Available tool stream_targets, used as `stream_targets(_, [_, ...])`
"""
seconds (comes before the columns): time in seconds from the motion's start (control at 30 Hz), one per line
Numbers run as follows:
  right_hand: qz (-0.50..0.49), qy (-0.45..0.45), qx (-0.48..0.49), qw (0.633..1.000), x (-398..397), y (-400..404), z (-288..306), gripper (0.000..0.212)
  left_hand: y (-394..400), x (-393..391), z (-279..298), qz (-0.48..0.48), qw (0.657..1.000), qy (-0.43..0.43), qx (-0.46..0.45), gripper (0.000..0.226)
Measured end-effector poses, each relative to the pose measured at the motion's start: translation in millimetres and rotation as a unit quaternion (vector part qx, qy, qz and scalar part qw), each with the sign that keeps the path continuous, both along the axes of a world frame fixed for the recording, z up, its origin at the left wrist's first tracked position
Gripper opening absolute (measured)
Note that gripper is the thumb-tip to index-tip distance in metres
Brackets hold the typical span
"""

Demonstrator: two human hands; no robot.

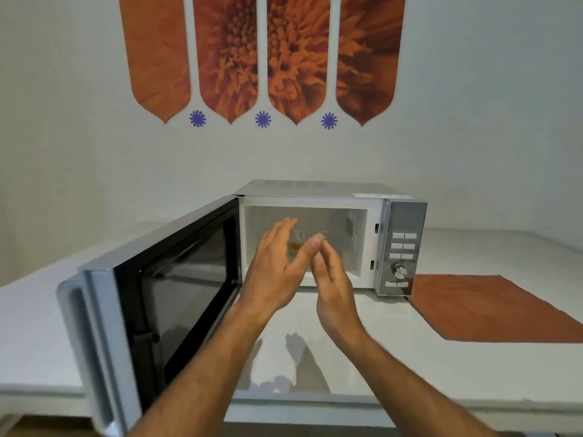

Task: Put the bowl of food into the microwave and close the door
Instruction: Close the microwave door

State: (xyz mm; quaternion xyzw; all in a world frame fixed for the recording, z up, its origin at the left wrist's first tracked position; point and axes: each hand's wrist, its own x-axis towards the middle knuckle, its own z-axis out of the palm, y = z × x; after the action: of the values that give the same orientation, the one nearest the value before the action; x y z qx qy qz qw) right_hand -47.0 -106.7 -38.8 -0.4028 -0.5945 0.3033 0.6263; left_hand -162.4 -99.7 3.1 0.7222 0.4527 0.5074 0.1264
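Note:
A silver microwave [400, 222] stands on the white counter with its door [151, 294] swung wide open to the left. Inside the white cavity sits a clear glass bowl [299, 239] with some yellowish food, mostly hidden behind my hands. My left hand [277, 266] and my right hand [331, 279] hover side by side just in front of the cavity opening. Both have their fingers spread and hold nothing. Neither hand touches the bowl, as far as I can tell.
An orange cloth mat [492, 307] lies on the counter [410, 367] to the right of the microwave. The open door juts out past the counter's front edge on the left. The control panel [402, 257] with buttons and a dial is on the microwave's right side.

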Motion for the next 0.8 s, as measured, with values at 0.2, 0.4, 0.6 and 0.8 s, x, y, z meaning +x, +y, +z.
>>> stream_targets(0.2, [0.062,-0.054,0.046,0.996,-27.9,-51.4,17.1,0.067,-67.7,-47.5,58.9,-0.015,0.997,0.038,0.060,0.087])
stream_targets(0.4, [0.111,-0.167,0.116,0.973,-56.5,-82.5,39.6,0.064,-98.5,-117.1,107.6,0.008,0.997,0.041,0.057,0.085])
stream_targets(0.6, [0.151,-0.318,0.185,0.917,-93.3,-97.1,57.3,0.070,-89.5,-184.6,102.5,0.045,0.998,0.001,-0.042,0.106])
stream_targets(0.8, [0.137,-0.426,0.286,0.847,-121.1,-98.3,62.6,0.076,-75.2,-202.4,70.2,0.034,0.988,-0.024,-0.147,0.098])
